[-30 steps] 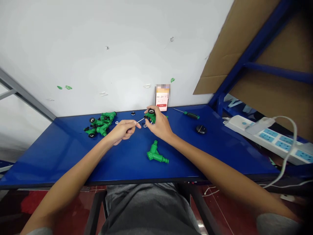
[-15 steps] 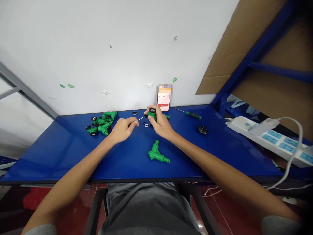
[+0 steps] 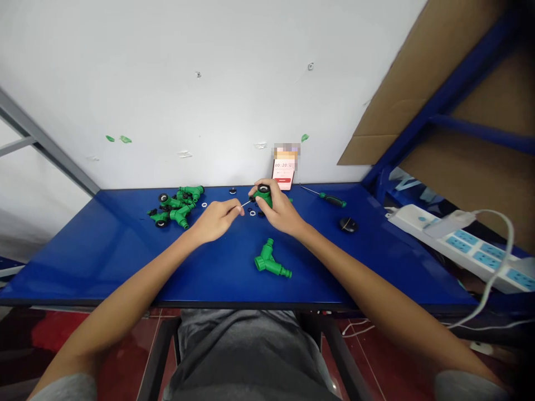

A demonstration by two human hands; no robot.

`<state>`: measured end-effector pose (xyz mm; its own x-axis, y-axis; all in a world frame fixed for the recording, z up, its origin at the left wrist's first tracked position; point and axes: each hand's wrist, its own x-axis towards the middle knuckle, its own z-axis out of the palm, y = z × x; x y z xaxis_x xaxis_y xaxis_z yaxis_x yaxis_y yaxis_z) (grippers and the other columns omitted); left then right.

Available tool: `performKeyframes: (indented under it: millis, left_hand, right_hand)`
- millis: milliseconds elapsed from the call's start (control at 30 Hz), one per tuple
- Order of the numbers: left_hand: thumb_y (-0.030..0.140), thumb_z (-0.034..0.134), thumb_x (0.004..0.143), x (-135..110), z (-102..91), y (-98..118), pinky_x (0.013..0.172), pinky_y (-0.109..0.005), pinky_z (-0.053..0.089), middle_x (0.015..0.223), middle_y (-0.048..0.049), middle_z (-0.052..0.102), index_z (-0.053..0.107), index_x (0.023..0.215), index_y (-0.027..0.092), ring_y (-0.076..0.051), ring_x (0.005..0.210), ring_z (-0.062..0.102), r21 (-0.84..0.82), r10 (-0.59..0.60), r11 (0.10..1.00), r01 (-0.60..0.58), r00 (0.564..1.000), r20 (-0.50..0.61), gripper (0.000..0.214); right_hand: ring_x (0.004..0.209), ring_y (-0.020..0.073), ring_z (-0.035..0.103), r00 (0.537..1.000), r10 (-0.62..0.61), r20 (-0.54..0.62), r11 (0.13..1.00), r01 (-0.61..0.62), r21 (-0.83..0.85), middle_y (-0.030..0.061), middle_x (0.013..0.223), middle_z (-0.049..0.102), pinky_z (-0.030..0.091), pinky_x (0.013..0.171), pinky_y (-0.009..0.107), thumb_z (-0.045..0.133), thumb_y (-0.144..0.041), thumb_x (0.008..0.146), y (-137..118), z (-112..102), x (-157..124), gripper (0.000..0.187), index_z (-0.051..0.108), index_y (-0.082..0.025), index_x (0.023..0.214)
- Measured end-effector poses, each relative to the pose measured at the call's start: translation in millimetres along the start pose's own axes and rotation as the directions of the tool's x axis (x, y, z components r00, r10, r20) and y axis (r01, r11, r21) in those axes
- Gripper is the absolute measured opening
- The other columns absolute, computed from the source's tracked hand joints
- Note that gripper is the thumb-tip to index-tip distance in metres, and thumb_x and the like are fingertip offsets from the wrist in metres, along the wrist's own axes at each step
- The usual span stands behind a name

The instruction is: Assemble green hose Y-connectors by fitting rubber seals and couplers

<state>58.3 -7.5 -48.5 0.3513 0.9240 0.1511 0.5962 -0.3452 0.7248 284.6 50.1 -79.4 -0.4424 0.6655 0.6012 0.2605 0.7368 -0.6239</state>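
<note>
My right hand (image 3: 279, 210) is shut around a green plastic Y-shaped hose connector (image 3: 264, 196), which has a black ring at its upper end. My left hand (image 3: 215, 220) pinches a thin white pick (image 3: 244, 204), and its tip reaches toward the connector. Small black and white rings (image 3: 252, 212) lie on the blue table (image 3: 104, 250) just below the tip. A heap of similar green connectors (image 3: 178, 205) sits left of my left hand. Another green Y connector (image 3: 270, 263) lies alone nearer me, touching neither hand.
A phone (image 3: 283, 174) showing a timer leans against the white wall behind the table. To its right lie a green-handled screwdriver (image 3: 332, 200) and a round black object (image 3: 348, 224). A white power strip (image 3: 468, 248) sits past the table's right end.
The whole scene has shifted slightly right in view as the camera turned. My hands keep the same holds, and the white pick's tip sits a little closer to the connector.
</note>
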Motion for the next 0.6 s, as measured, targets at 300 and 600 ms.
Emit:
performKeyframes:
  millis: [300,600]
  left_hand:
    - [0.04,0.06,0.1,2.8,1.0,-2.4,0.039,-0.022,0.01,0.061,0.0081,0.032,0.066,0.095,0.016,-0.006,0.042,0.013,-0.633,-0.198,0.688,0.354,0.931,0.305,0.026]
    - [0.024,0.041,0.109,-7.4,17.5,3.3,0.071,-0.033,0.048,0.093,-0.015,0.077,0.07,0.117,0.015,-0.027,0.072,0.073,0.576,0.047,0.817,0.005,0.996,-0.075,0.031]
  right_hand:
    - [0.106,0.0281,0.073,0.996,-0.048,0.073,0.993,0.056,-0.103,0.0101,0.128,0.07,0.059,0.093,0.046,0.048,-0.029,0.108,-7.8,-2.0,-4.4,0.026,0.047,-0.03,0.134]
    - [0.113,0.028,0.068,1.0,-0.004,-0.006,0.998,0.005,0.064,0.011,0.126,0.069,0.058,0.097,0.048,0.048,-0.035,0.109,-6.7,8.0,-4.1,0.024,0.043,-0.029,0.132]
